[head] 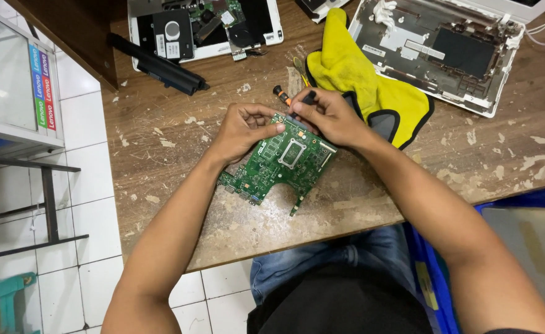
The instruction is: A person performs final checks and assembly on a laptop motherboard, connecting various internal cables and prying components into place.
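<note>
Tiles and a metal shelf (19, 111) fill the frame's left. Centre frame, on the worn table (161, 142), lies a green circuit board (277, 162) — the left hand (241, 130) pinches its upper edge, fingers together on it. Just right, the right hand (331, 116) grips a screwdriver (283, 96), fingers clamped round it, tip at the board. Beyond lies a yellow cloth (359, 80), then an opened laptop shell (446, 49) upper right.

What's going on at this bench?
A person sits at a worn wooden table working on a green circuit board. The left hand steadies the board's upper edge, while the right hand holds a screwdriver with its tip at the board. A yellow cloth and two opened laptops lie behind.
</note>
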